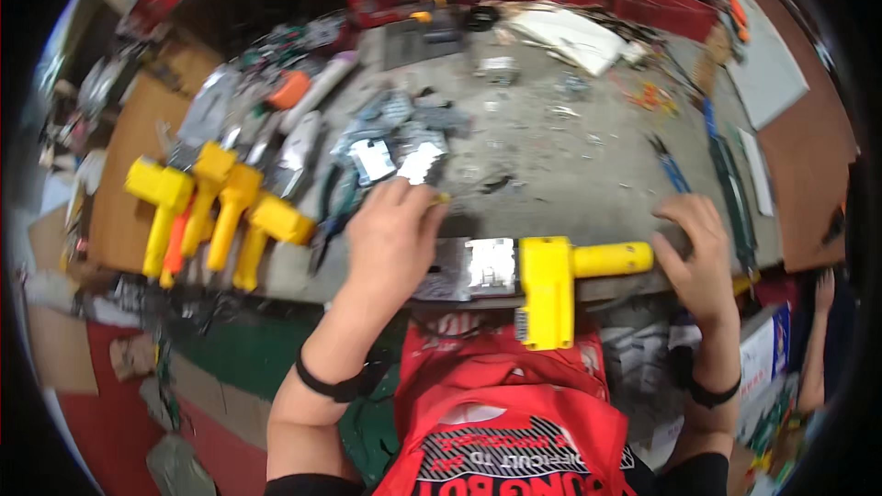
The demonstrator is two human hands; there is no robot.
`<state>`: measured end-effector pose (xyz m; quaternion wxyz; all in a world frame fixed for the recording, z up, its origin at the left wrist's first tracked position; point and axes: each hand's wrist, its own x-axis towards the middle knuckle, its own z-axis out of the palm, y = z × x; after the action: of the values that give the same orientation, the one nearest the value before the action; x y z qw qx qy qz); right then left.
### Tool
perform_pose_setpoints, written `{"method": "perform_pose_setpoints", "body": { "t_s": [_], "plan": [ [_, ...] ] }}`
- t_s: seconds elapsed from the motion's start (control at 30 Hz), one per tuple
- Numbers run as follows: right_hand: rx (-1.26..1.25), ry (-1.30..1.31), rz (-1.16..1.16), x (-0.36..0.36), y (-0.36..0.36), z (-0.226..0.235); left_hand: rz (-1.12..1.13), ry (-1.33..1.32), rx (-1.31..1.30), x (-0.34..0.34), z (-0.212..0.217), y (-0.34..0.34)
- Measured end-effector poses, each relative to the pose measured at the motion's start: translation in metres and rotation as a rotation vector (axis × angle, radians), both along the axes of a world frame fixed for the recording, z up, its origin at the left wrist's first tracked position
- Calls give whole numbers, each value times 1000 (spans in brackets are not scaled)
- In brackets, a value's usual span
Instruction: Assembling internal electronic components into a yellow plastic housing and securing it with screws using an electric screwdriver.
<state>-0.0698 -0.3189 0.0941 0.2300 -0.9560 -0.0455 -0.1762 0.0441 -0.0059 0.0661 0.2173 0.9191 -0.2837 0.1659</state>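
A yellow power tool body (549,287) with a metal front part (487,266) lies across the near edge of the grey workbench (551,165), its yellow handle (611,259) pointing right. My left hand (393,237) rests just left of the metal part, fingers curled around a small yellowish piece at its fingertips. My right hand (696,253) sits at the bench edge right of the handle's end, fingers bent, touching or nearly touching the handle. Whether it grips anything is unclear.
Several identical yellow tool housings (216,207) lie in a row at the left. Metal plates and parts (400,152) pile behind my left hand. Blue-handled pliers (669,165), white paper (570,37) and red boxes (661,5) sit farther back. A red garment (514,422) is below.
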Motion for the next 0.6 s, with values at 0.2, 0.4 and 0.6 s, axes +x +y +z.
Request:
{"method": "perform_pose_setpoints", "body": {
  "t_s": [0.2, 0.4, 0.6],
  "plan": [
    [-13, 24, -39, -16, -8, -11, 186, -115, -29, -3, -9, 52],
    [-42, 0, -26, -20, -4, -11, 467, 104, 439, -11, -24, 97],
    [16, -56, 73, -13, 11, -4, 527, 79, 561, -6, -28, 98]
  ]
}}
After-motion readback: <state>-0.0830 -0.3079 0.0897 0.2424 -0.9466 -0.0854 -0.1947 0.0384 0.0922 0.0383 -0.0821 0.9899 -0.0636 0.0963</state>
